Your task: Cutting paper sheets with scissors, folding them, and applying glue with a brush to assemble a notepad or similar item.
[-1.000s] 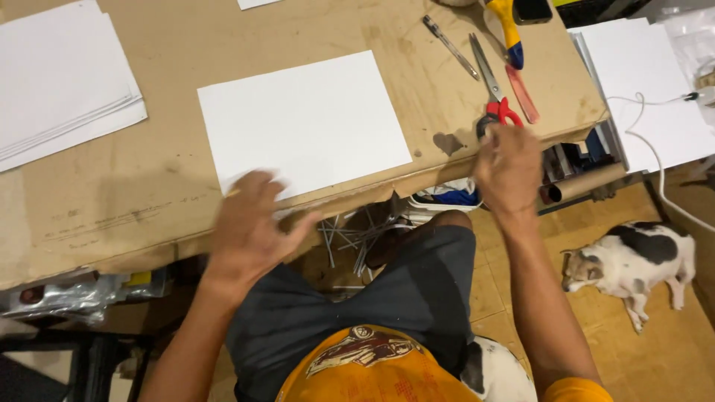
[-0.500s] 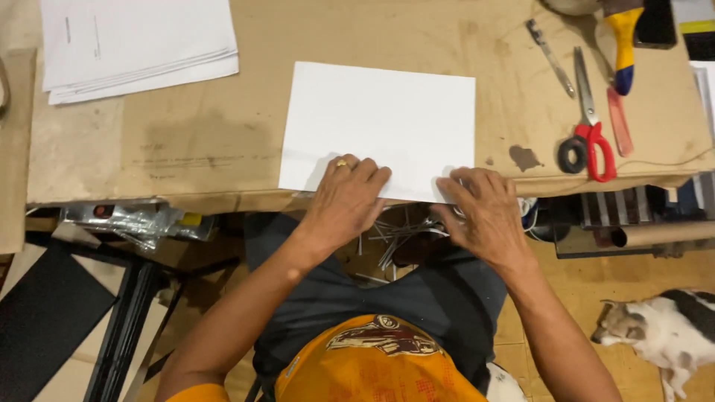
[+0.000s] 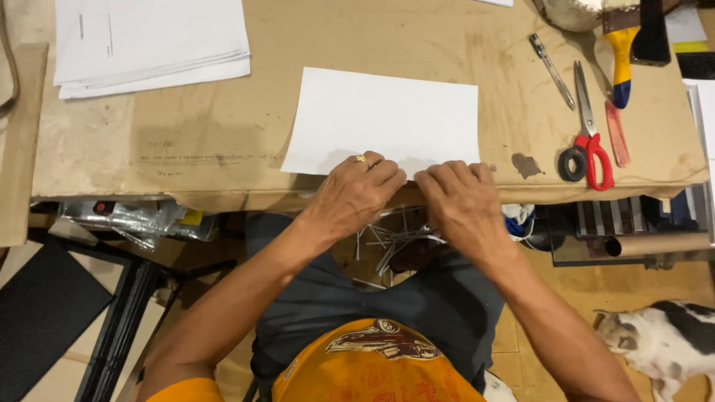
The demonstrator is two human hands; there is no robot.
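One view only, from a camera worn on the head, looking almost straight down; the table (image 3: 223,156) edge runs across the upper frame, close below; both hands sit centre, left hand (image 3: 356,195) and right hand (image 3: 460,202); lap and floor fill the lower half, farther off.

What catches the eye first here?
A blank white sheet lies mid-table, with the left hand and the right hand pressing side by side on its near edge. Red-handled scissors lie to the right, and a black-and-white cat stands on the floor below.
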